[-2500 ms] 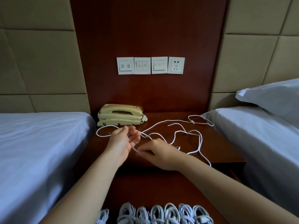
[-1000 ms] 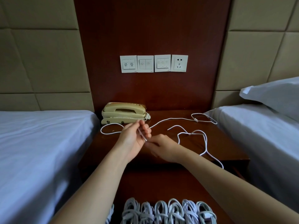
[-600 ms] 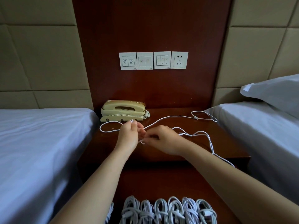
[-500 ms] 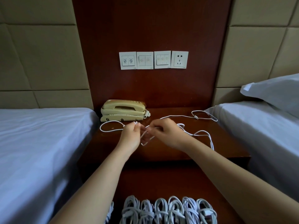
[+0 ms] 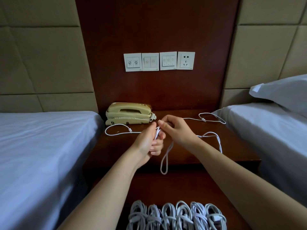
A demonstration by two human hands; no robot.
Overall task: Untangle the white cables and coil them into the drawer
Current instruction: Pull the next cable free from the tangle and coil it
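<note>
White cable (image 5: 219,142) is lying across the nightstand (image 5: 235,151), mid-section lifted off it between both hands. Left hand (image 5: 147,143) is clenching a few gathered strands, one loop dangling below toward the drawer (image 5: 149,188). Right hand (image 5: 176,130) is pinching the cable just beside the left thumb. Loose ends are trailing left toward the phone (image 5: 129,113) and right toward the bed (image 5: 269,130). Coiled cables (image 5: 177,214) are sitting in a row in the drawer.
</note>
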